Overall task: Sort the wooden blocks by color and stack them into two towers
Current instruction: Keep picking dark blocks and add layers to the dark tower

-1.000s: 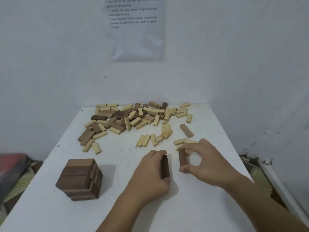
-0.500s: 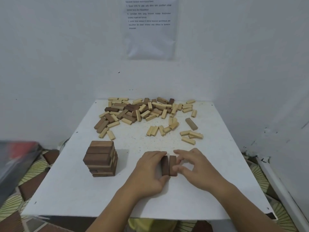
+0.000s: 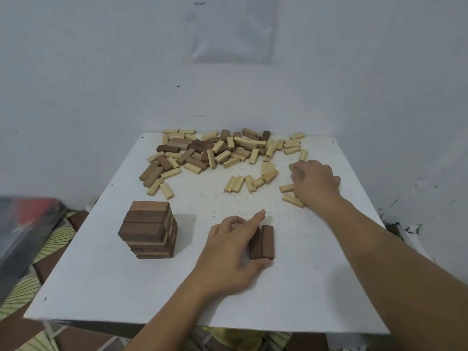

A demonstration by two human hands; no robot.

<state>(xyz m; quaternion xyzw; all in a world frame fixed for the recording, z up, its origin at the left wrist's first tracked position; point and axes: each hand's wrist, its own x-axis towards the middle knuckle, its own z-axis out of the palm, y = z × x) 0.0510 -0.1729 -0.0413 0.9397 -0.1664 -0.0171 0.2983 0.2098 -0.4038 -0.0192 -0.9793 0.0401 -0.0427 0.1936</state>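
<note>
"Brown wood first: two dark blocks lie flat, side by side, long faces touching, on the white table near its front middle."

"Who has them?"

"Left hand. Thumb hooked round their near ends, index finger stretched past the left block's far end, other fingers curled beside it. It holds the pair."

"Tower?"

"Dark tower stands upright to the left of that hand, apart from it. Several layers, browns only."

"Right hand?"

"Right hand is out at the right fringe of the loose pile, palm down, fingers bent onto something there. Grip — cannot tell, the fingers cover whatever is under them. A light block lies just beside its wrist."

"Pile itself?"

"Mixed light and dark blocks, scattered over the table's far end, up against the wall."

"Anything around?"

"Paper sheet on the wall above the table — print too small to read. Patterned floor shows at lower left."
</note>
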